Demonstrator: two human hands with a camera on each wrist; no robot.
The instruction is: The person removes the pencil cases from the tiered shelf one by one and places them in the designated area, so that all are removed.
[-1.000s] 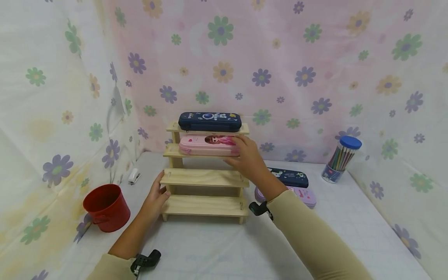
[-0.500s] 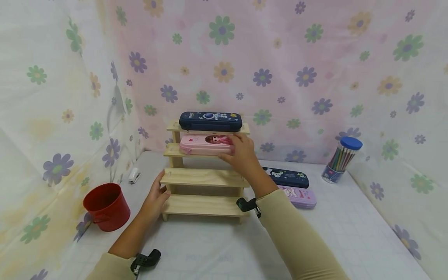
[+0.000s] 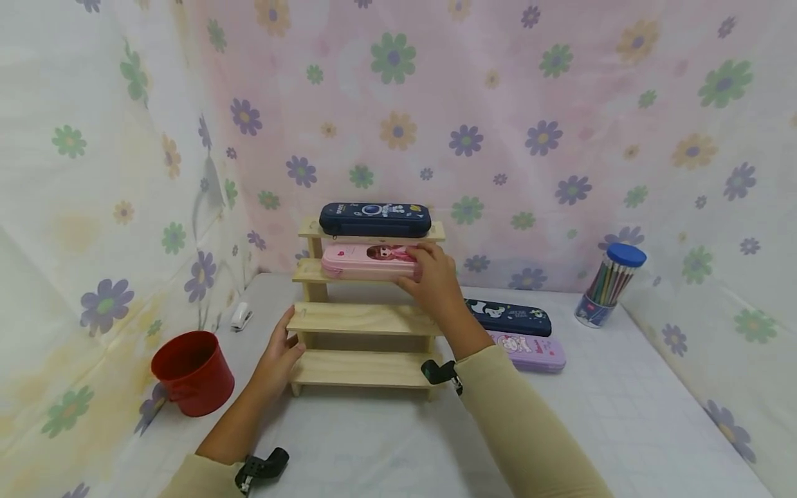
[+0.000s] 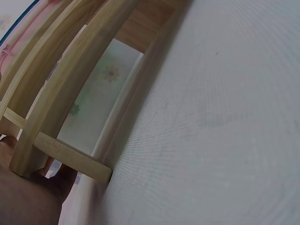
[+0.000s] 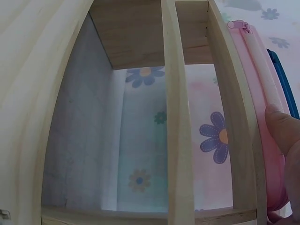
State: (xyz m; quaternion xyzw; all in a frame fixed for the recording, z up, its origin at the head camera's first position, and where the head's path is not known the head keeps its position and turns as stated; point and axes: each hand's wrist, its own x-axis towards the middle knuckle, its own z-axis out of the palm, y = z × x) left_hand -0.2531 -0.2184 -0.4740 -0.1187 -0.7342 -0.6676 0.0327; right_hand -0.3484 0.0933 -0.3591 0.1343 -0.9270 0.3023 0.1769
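A wooden four-step display rack (image 3: 361, 317) stands on the white-covered table. My left hand (image 3: 274, 356) grips its left side, with fingers behind the end of a step (image 4: 70, 157) in the left wrist view. On the second step from the top lies a pink pencil case (image 3: 349, 261) with a doll picture. My right hand (image 3: 432, 280) holds that case by its right end, and the thumb (image 5: 283, 126) presses its front side in the right wrist view. A dark blue astronaut pencil case (image 3: 376, 220) lies on the top step. The two lower steps are bare.
Right of the rack lie a dark blue pencil case (image 3: 513, 318) and a purple one (image 3: 532, 351), partly behind my right arm. A jar of pencils (image 3: 604, 287) with a blue lid stands farther right. At left are a red bucket (image 3: 193, 373) and a white stapler-like object (image 3: 241, 316).
My right hand has slid slightly left along the pink pencil case, and its forearm has swung left, uncovering more of the purple case. The left hand stays on the rack.
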